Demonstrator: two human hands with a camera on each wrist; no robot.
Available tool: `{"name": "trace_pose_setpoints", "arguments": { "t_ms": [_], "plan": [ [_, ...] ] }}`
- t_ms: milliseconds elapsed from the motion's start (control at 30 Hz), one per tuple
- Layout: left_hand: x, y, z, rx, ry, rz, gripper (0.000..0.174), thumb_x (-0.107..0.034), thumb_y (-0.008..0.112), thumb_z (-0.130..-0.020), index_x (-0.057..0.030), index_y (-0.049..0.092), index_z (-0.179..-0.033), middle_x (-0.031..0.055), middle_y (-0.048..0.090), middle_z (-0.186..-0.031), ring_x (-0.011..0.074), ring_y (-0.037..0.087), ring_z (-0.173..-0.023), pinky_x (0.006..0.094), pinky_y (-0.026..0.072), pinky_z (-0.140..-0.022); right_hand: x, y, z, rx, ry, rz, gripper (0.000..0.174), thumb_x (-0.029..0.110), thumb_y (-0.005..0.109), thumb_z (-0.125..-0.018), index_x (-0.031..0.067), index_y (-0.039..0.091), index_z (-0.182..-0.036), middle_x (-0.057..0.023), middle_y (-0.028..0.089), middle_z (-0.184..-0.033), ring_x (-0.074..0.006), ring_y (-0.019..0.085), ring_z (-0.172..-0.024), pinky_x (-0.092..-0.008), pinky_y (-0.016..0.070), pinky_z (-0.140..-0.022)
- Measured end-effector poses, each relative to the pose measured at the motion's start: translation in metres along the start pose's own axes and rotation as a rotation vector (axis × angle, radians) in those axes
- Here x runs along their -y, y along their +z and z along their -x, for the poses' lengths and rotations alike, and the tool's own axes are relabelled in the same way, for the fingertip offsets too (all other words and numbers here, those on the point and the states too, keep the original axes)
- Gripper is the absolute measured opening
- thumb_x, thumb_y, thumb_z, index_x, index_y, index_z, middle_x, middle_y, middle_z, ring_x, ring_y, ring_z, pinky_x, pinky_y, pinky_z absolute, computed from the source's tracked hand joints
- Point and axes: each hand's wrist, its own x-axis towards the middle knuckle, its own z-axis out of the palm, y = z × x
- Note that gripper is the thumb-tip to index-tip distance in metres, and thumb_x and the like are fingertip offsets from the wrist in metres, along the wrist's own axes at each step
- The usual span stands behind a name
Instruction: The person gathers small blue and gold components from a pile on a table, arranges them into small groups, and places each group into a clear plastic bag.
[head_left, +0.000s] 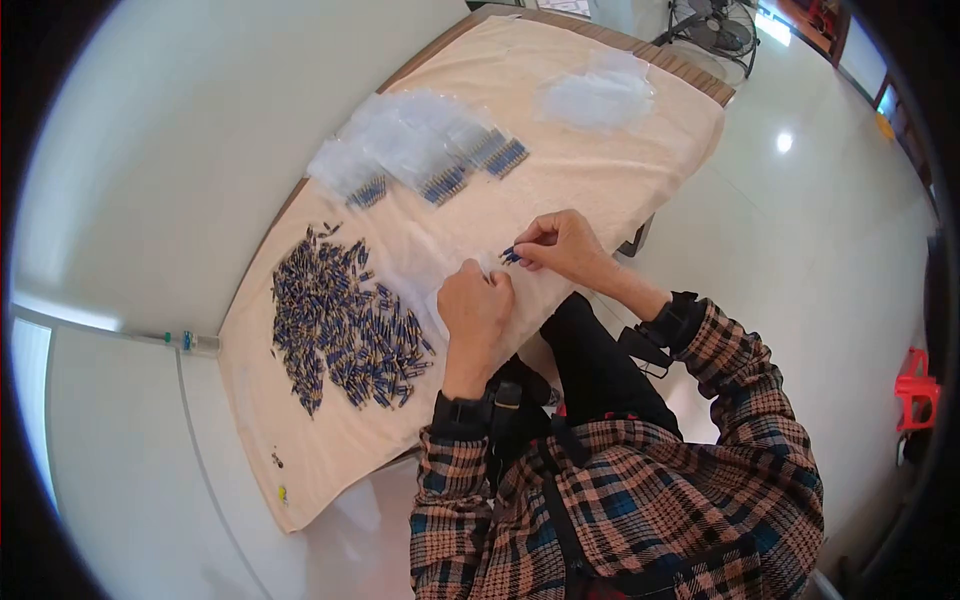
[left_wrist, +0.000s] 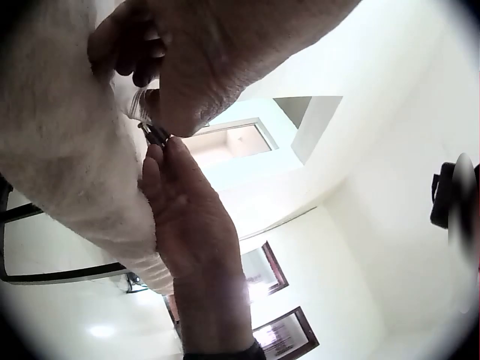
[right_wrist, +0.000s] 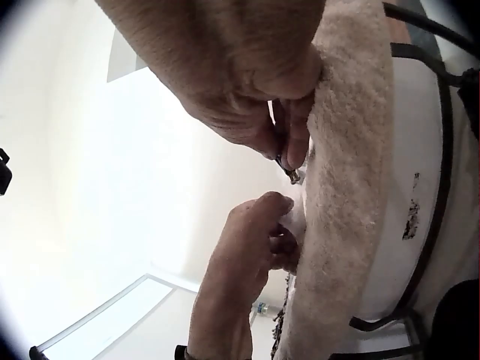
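My right hand (head_left: 570, 250) pinches a few small dark-blue and brass-coloured connectors (head_left: 510, 255) between thumb and fingertips. One brass end (right_wrist: 294, 177) pokes out past the fingertips in the right wrist view. Just beside it, my left hand (head_left: 475, 310) has its fingers curled at a clear plastic bag (head_left: 432, 305) lying on the cloth. The left wrist view shows a bit of this clear plastic (left_wrist: 137, 105) at the fingers, with the connectors close to it. A big loose pile of the same connectors (head_left: 345, 320) spreads to the left of the hands.
Filled clear bags (head_left: 400, 140), with connectors lined up in rows, overlap at the table's far side. Flat clear bags (head_left: 600, 95) lie stacked at the far right. A cream cloth (head_left: 330, 470) covers the table, which meets a pale wall (head_left: 200, 180).
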Motion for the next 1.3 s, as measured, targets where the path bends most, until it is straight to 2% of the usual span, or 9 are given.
{"name": "trace_pose_setpoints", "arguments": {
  "t_ms": [167, 467, 533, 733, 833, 933, 967, 1067, 1300],
  "plan": [
    [0.017, 0.004, 0.002, -0.046, 0.068, 0.146, 0.026, -0.023, 0.061, -0.075, 0.0017, 0.059, -0.069, 0.0227, 0.062, -0.067, 0.0395, 0.061, -0.065, 0.0430, 0.0479, -0.061, 0.005, 0.006, 0.004, -0.005, 0.031, -0.066, 0.012, 0.003, 0.068, -0.084, -0.0083, 0.065, -0.088, -0.0106, 0.068, -0.079, -0.0128, 0.067, -0.069, -0.0247, 0.0574, -0.062],
    [0.034, 0.009, 0.006, 0.023, 0.031, 0.422, 0.023, -0.012, 0.056, -0.084, 0.0042, 0.052, -0.068, 0.0110, 0.055, -0.055, 0.0176, 0.056, -0.054, 0.0324, 0.0427, -0.052, 0.007, 0.027, 0.006, 0.001, -0.044, 0.063, 0.013, 0.004, 0.069, -0.079, -0.0087, 0.066, -0.078, -0.0119, 0.067, -0.068, -0.0135, 0.068, -0.067, -0.0259, 0.0543, -0.057],
    [0.032, 0.007, 0.007, 0.039, 0.047, 0.501, 0.024, -0.012, 0.056, -0.086, 0.0046, 0.053, -0.069, 0.0088, 0.054, -0.055, 0.0120, 0.053, -0.055, 0.0302, 0.0415, -0.051, 0.007, 0.027, 0.005, -0.024, -0.203, 0.310, 0.013, 0.004, 0.070, -0.078, -0.0085, 0.067, -0.077, -0.0128, 0.067, -0.068, -0.0142, 0.067, -0.064, -0.0261, 0.0534, -0.056],
    [0.030, 0.004, 0.011, -0.023, 0.087, 0.531, 0.021, -0.011, 0.057, -0.085, 0.0049, 0.055, -0.072, 0.0098, 0.054, -0.057, 0.0109, 0.049, -0.054, 0.0287, 0.0410, -0.052, 0.005, 0.024, 0.000, -0.106, -0.328, 0.486, 0.013, 0.006, 0.071, -0.076, -0.0073, 0.067, -0.075, -0.0137, 0.067, -0.067, -0.0147, 0.066, -0.059, -0.0260, 0.0517, -0.054],
    [0.030, 0.007, 0.013, -0.018, 0.070, 0.542, 0.020, -0.011, 0.058, -0.084, 0.0050, 0.056, -0.072, 0.0099, 0.054, -0.057, 0.0108, 0.047, -0.055, 0.0287, 0.0411, -0.052, 0.015, 0.025, -0.001, -0.048, -0.081, 0.226, 0.009, 0.002, 0.069, -0.080, -0.0068, 0.067, -0.081, -0.0093, 0.068, -0.071, -0.0106, 0.065, -0.063, -0.0227, 0.0534, -0.056],
    [0.029, 0.005, 0.013, -0.024, 0.042, 0.550, 0.018, -0.011, 0.059, -0.082, 0.0047, 0.059, -0.074, 0.0188, 0.059, -0.062, 0.0263, 0.059, -0.054, 0.0360, 0.0443, -0.054, 0.028, 0.029, -0.004, -0.064, -0.092, 0.209, 0.009, 0.002, 0.069, -0.081, -0.0069, 0.067, -0.080, -0.0095, 0.068, -0.071, -0.0104, 0.065, -0.063, -0.0227, 0.0534, -0.056],
    [0.029, 0.004, 0.011, -0.028, 0.040, 0.554, 0.018, -0.011, 0.059, -0.082, 0.0047, 0.059, -0.074, 0.0188, 0.059, -0.062, 0.0263, 0.059, -0.054, 0.0360, 0.0443, -0.054, 0.029, 0.032, -0.003, -0.074, -0.091, 0.194, 0.009, 0.002, 0.069, -0.081, -0.0069, 0.066, -0.080, -0.0096, 0.068, -0.071, -0.0103, 0.065, -0.064, -0.0226, 0.0534, -0.056],
    [0.031, 0.007, 0.013, -0.060, 0.075, 0.584, 0.018, -0.010, 0.060, -0.083, 0.0047, 0.057, -0.073, 0.0107, 0.056, -0.058, 0.0126, 0.048, -0.054, 0.0299, 0.0417, -0.052, 0.013, 0.041, 0.001, -0.074, -0.098, 0.189, 0.011, 0.004, 0.070, -0.078, -0.0066, 0.067, -0.078, -0.0121, 0.068, -0.068, -0.0128, 0.065, -0.060, -0.0247, 0.0520, -0.054],
    [0.032, 0.006, 0.015, -0.073, 0.052, 0.598, 0.016, -0.008, 0.058, -0.083, 0.0039, 0.056, -0.074, 0.0115, 0.055, -0.058, 0.0128, 0.048, -0.054, 0.0297, 0.0414, -0.052, -0.004, 0.038, 0.007, -0.050, -0.175, 0.253, 0.010, 0.003, 0.070, -0.079, -0.0062, 0.066, -0.079, -0.0102, 0.068, -0.073, -0.0123, 0.065, -0.062, -0.0246, 0.0518, -0.055]
  ]
}}
